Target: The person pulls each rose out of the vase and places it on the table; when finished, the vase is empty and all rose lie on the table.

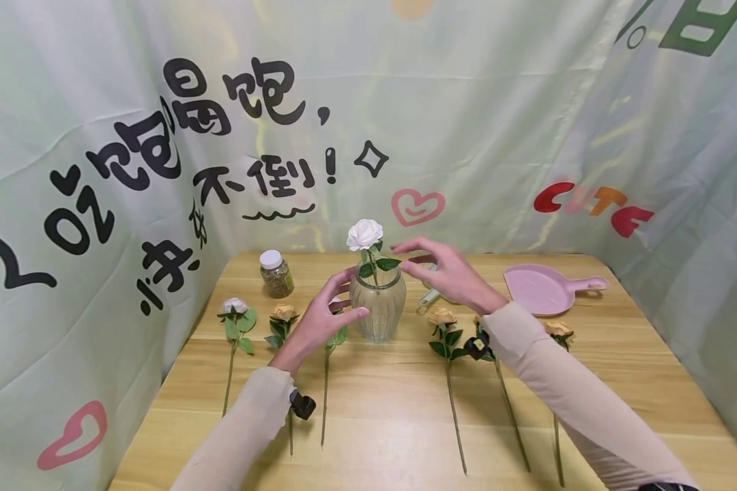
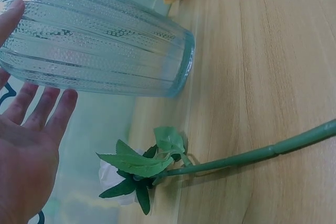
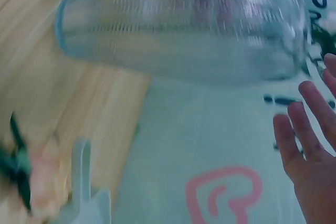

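Observation:
A white artificial rose (image 1: 365,235) stands in a ribbed clear glass vase (image 1: 377,310), its blossom and leaves above the rim. My left hand (image 1: 322,317) is at the vase's left side, thumb in front and fingers loosely spread; whether it touches the glass is hard to tell. To the right of the rim, my right hand (image 1: 448,269) hovers by the rose's leaves with relaxed fingers and holds nothing. The right wrist view shows those fingers (image 3: 310,124) apart from the vase (image 3: 184,30). Beside the vase lies another white rose (image 2: 118,182), seen in the left wrist view.
On the wooden table (image 1: 387,423) lie a white rose (image 1: 235,307) and an orange rose (image 1: 282,314) at left, and several orange roses (image 1: 442,317) at right. A lidded jar (image 1: 276,274) stands at the back left, a pink dustpan (image 1: 540,290) at the back right.

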`<state>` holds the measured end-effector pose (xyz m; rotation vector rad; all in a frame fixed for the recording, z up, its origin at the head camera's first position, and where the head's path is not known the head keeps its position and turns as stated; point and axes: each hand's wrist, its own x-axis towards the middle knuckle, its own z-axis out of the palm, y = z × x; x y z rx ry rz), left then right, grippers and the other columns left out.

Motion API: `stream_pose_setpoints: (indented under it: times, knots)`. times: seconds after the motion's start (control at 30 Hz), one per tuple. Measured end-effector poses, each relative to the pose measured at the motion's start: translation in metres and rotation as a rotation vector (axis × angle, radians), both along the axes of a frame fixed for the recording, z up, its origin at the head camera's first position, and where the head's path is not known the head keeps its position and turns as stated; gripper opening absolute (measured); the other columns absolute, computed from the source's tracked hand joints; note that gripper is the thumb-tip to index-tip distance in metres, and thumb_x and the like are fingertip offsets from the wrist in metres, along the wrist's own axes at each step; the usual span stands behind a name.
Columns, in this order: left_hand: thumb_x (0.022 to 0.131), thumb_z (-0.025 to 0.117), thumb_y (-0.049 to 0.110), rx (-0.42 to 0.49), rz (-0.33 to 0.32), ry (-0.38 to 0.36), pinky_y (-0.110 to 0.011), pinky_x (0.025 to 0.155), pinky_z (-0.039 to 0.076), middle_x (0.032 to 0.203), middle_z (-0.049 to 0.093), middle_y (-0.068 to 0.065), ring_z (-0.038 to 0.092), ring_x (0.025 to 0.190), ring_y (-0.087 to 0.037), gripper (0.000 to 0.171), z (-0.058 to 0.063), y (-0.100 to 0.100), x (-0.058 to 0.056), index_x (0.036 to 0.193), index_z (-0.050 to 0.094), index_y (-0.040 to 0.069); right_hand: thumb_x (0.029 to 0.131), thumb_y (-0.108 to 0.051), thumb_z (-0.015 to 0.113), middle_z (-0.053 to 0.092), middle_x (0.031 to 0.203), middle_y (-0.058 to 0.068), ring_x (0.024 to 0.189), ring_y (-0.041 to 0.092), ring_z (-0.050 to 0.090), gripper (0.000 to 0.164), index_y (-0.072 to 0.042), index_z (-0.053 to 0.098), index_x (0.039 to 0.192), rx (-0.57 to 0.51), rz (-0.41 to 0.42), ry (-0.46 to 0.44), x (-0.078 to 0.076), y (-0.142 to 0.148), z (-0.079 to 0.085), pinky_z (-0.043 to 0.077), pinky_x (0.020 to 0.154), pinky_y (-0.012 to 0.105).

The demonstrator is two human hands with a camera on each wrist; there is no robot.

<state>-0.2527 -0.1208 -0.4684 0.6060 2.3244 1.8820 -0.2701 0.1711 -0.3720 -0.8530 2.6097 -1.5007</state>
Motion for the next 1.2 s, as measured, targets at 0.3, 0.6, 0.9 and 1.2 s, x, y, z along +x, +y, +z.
stream_pose_setpoints:
  times: [0.3, 0.6, 0.9, 1.2]
  knots:
    - [0.098, 0.085, 0.027, 0.003, 0.006, -0.002, -0.059, 0.124, 0.048, 0.168, 0.046, 0.001, 0.047, 0.154, -0.033, 0.081, 0.000, 0.001, 0.001, 0.165, 0.041, 0.037, 0.112, -0.024, 0.065, 0.068, 0.149, 0.008, 0.144, 0.031, 0.060, 0.031, -0.012, 0.073, 0.139, 0.072, 0.072, 0.090, -0.008, -0.043, -0.007, 0.048, 0.123, 0.059]
    - [0.098, 0.085, 0.029, -0.004, 0.015, -0.021, -0.060, 0.123, 0.048, 0.167, 0.048, -0.002, 0.048, 0.154, -0.034, 0.080, -0.001, 0.001, 0.000, 0.165, 0.042, 0.038, 0.107, -0.011, 0.070, 0.073, 0.130, 0.011, 0.128, 0.031, 0.071, 0.019, -0.006, 0.076, 0.125, -0.065, -0.031, 0.161, -0.007, -0.047, -0.006, 0.058, 0.113, 0.050]
    - [0.097, 0.086, 0.031, -0.002, 0.018, -0.018, -0.061, 0.124, 0.048, 0.164, 0.051, -0.005, 0.049, 0.153, -0.033, 0.081, -0.002, 0.001, 0.000, 0.165, 0.042, 0.039, 0.104, -0.001, 0.070, 0.067, 0.132, 0.016, 0.119, 0.028, 0.070, 0.018, 0.003, 0.071, 0.122, -0.350, -0.163, 0.173, -0.006, -0.028, 0.010, 0.065, 0.099, 0.028]
    - [0.096, 0.087, 0.034, -0.008, 0.025, -0.029, -0.061, 0.124, 0.047, 0.163, 0.050, -0.004, 0.049, 0.153, -0.033, 0.082, -0.003, 0.001, 0.001, 0.164, 0.041, 0.043, 0.101, 0.007, 0.070, 0.071, 0.121, 0.006, 0.103, 0.011, 0.074, 0.017, 0.000, 0.071, 0.117, -0.599, -0.297, 0.259, -0.005, 0.008, 0.033, 0.064, 0.084, 0.019]
